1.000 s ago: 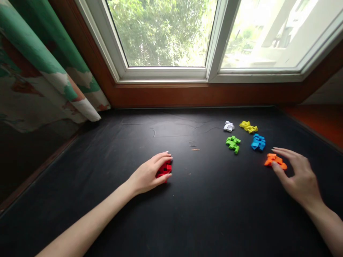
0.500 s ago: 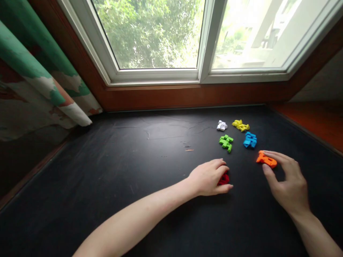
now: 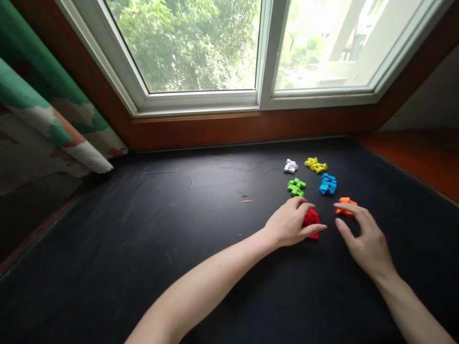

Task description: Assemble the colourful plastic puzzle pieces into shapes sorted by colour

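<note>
My left hand (image 3: 291, 222) curls over a red plastic toy (image 3: 311, 218), its fingers and thumb around the piece and hiding part of it. Close by on the right, my right hand (image 3: 366, 241) is open, thumb and index finger apart with nothing between them. Just behind that index finger lies an orange toy (image 3: 346, 201), partly covered. Further back are a green toy (image 3: 296, 187), a blue toy (image 3: 327, 184), a white toy (image 3: 290, 166) and a yellow toy (image 3: 316, 165), all small blocky pieces lying apart on the black tabletop.
The black tabletop (image 3: 161, 215) reaches back to a wooden sill (image 3: 193, 131) under a white-framed window (image 3: 265, 57). A patterned curtain (image 3: 71, 129) hangs at the left. On the right side runs a reddish-brown wooden ledge (image 3: 412, 153).
My left hand has moved right and slightly away with the red toy. My right hand has let go of the orange toy and shifted left. The view has turned slightly.
</note>
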Action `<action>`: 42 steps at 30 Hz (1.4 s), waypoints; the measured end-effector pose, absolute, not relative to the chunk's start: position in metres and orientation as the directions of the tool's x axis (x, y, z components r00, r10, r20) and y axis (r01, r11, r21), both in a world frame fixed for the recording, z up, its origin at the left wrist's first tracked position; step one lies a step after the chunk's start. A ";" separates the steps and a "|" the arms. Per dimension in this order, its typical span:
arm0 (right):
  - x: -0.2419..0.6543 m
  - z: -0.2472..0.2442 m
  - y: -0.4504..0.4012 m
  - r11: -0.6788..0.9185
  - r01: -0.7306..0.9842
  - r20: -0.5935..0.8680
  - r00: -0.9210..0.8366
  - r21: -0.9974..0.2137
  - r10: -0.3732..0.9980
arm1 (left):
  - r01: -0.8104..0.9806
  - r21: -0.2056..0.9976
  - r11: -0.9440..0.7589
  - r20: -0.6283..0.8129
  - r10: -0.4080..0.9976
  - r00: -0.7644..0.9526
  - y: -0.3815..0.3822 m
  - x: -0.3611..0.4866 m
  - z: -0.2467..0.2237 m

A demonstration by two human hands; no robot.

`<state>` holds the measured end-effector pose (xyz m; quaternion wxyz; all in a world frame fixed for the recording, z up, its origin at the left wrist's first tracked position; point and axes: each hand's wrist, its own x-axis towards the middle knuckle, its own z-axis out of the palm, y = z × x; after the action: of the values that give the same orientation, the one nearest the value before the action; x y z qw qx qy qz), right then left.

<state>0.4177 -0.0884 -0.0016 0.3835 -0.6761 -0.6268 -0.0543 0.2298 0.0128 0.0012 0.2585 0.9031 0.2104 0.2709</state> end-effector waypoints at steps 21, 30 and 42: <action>0.394 -0.009 -0.069 0.273 0.889 0.271 -0.179 -0.367 0.946 | 0.413 0.525 -0.744 0.323 0.624 0.712 -0.038 0.050 0.011; 0.397 -0.014 -0.064 0.238 0.887 0.268 -0.137 -0.395 0.954 | 0.421 0.531 -0.735 0.320 0.634 0.703 -0.026 0.044 0.012; 0.389 0.002 -0.078 0.214 0.820 0.531 0.125 -0.531 0.838 | 0.455 0.518 -0.725 0.335 0.661 0.672 -0.021 0.035 0.014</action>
<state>0.3892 -0.0778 0.0020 0.4117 -0.6269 -0.6614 0.0109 0.0355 -0.0215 0.0136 0.1998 0.8921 0.3126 0.2578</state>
